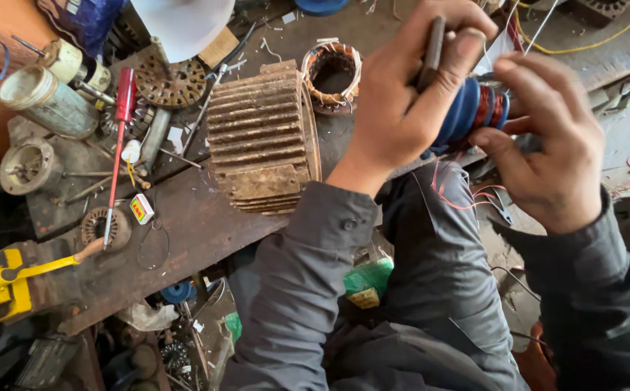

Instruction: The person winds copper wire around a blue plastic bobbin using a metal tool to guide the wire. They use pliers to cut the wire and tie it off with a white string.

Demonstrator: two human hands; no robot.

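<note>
Nearest the camera are the grey sleeves point(308, 289) of the person, running up from the bottom edge to both hands at the upper right. The left hand point(402, 94) is closed around a flat dark tool point(433, 51), thumb and fingers pinching it so that its long axis stands nearly upright in the picture, tilted a little to the right, its upper end by the top edge. The right hand point(547, 145) is curled, fingers bent in toward the coil point(474, 108); whether it truly grips the coil or only steadies it I cannot tell.

The coil, a blue and red wound bundle, sits between the two hands, touching both, just right of the left hand and just left of the right fingers. Its long axis runs roughly left to right, slightly rising toward the right. Thin red wires point(460, 195) hang from it toward the lap.

Well apart to the left on the bench point(185, 224) lie a ribbed rusty motor housing point(261, 137), a wound stator ring point(332, 76) and a red screwdriver point(121, 130).
</note>
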